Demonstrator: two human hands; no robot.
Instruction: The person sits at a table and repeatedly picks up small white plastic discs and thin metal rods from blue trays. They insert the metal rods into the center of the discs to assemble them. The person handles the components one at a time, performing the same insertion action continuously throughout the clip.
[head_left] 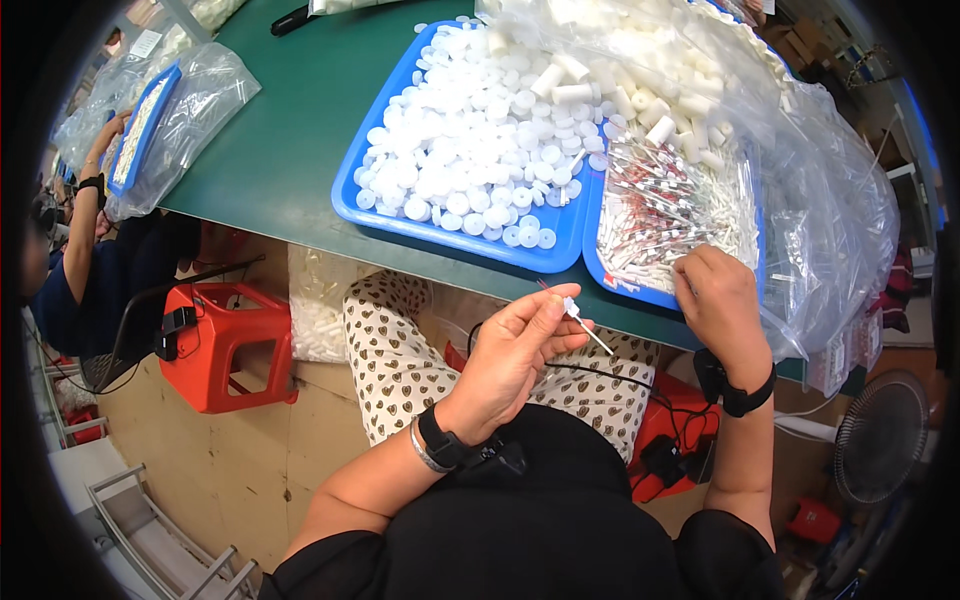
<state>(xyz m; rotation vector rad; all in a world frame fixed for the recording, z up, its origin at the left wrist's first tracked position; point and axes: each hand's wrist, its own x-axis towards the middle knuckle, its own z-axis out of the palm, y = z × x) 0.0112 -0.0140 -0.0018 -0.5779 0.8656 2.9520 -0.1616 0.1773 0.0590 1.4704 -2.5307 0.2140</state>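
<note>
Above my lap, my left hand (510, 355) pinches a small white plastic part with a thin pale rod (598, 340) between thumb and forefinger; the rod points down to the right. At the front right corner of the right blue tray (640, 292), my right hand (722, 300) is closed with its fingertips down among thin white sticks (640, 265). Whether those fingertips grip a stick is hidden. Behind the sticks in that tray lies a heap of small white pieces with dark red wires (650, 185).
To the left, another blue tray (455, 252) holds many translucent white discs (480, 130). White foam-like cylinders (690, 90) in clear plastic (820, 190) lie behind and right. A green table (270, 150) bears these. A red stool (225, 345) and another person's hand (110, 130) are at left.
</note>
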